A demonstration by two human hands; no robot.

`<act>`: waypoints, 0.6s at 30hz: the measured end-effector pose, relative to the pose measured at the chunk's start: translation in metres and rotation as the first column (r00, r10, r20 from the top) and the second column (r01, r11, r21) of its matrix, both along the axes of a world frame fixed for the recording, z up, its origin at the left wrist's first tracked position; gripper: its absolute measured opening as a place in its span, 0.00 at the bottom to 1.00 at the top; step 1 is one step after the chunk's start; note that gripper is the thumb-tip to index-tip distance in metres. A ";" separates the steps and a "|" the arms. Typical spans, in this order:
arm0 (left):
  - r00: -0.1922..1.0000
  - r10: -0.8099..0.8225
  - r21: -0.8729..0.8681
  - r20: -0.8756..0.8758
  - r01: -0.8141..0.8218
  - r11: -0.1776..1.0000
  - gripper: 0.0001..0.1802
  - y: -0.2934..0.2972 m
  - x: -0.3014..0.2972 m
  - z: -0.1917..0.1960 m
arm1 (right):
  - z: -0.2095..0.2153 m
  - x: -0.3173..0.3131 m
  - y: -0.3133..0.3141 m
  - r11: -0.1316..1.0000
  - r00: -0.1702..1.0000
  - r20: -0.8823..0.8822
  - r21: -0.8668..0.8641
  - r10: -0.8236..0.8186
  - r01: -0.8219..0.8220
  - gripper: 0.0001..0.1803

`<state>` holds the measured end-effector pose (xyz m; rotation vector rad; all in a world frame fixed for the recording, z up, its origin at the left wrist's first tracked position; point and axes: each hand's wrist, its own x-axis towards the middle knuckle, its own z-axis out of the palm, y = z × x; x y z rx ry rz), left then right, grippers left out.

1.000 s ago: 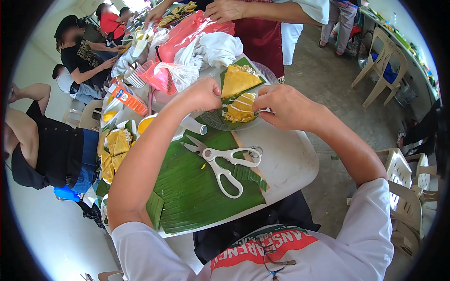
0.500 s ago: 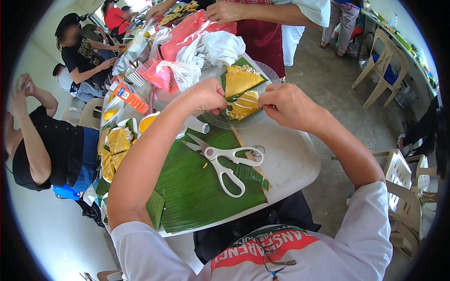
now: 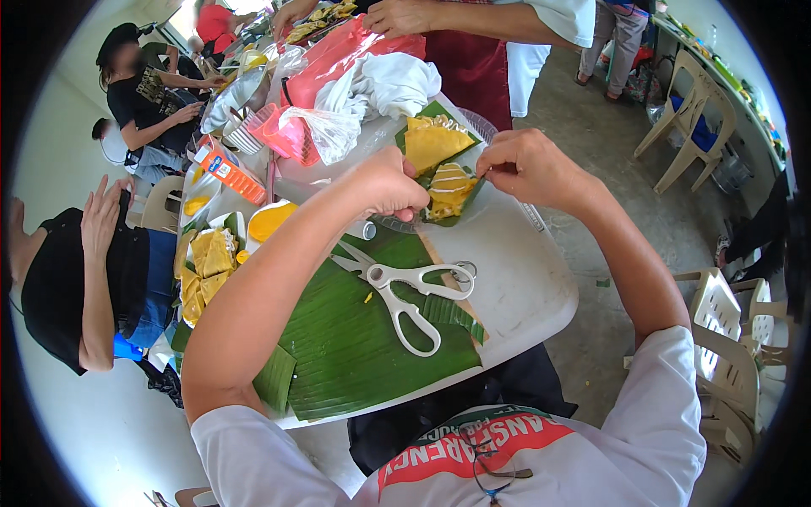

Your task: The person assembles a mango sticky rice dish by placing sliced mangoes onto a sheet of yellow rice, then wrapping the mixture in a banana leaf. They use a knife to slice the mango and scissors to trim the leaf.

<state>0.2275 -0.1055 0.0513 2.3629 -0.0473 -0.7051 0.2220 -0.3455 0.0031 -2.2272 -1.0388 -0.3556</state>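
Observation:
Two yellow folded crepes with white drizzle rest on cut banana leaf pieces, the nearer crepe [image 3: 450, 188] between my hands and the farther crepe [image 3: 432, 142] just beyond it. My right hand [image 3: 534, 169] pinches the right corner of the nearer banana leaf piece [image 3: 464, 209]. On the other side, my left hand [image 3: 399, 186] is closed at that leaf's left edge, its fingertips partly hidden. A clear plastic tray [image 3: 395, 225] shows beneath. White-handled scissors [image 3: 404, 291] lie with blades apart on a large banana leaf [image 3: 355, 355] nearer to me.
At the left are more folded yellow crepes [image 3: 211, 262], a bowl of yellow sauce [image 3: 269, 221] and an orange carton [image 3: 230, 173]. White cloth [image 3: 384, 84] and a pink basket [image 3: 285, 135] stand beyond. A co-worker's hands [image 3: 401, 17] reach in across the table.
Both hands have shifted slightly; the nearer crepe's leaf has lifted and tilted, its right corner pulled up by my right hand. My left hand has moved right and slightly down.

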 end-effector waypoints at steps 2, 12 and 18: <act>1.000 -0.017 -0.031 -0.010 0.016 0.999 0.37 -0.002 -0.002 0.002 | 0.002 0.005 -0.003 1.000 0.999 -0.046 0.011 0.014 -0.013 0.07; 0.976 0.200 -0.289 -0.090 -0.217 0.932 0.41 -0.021 -0.030 -0.008 | 0.001 0.032 -0.005 0.997 0.996 -0.090 -0.069 0.025 -0.031 0.07; 0.974 0.225 -0.320 -0.007 -0.215 0.923 0.38 -0.036 -0.043 -0.013 | -0.004 0.037 0.001 0.980 0.983 -0.008 0.072 -0.185 0.185 0.06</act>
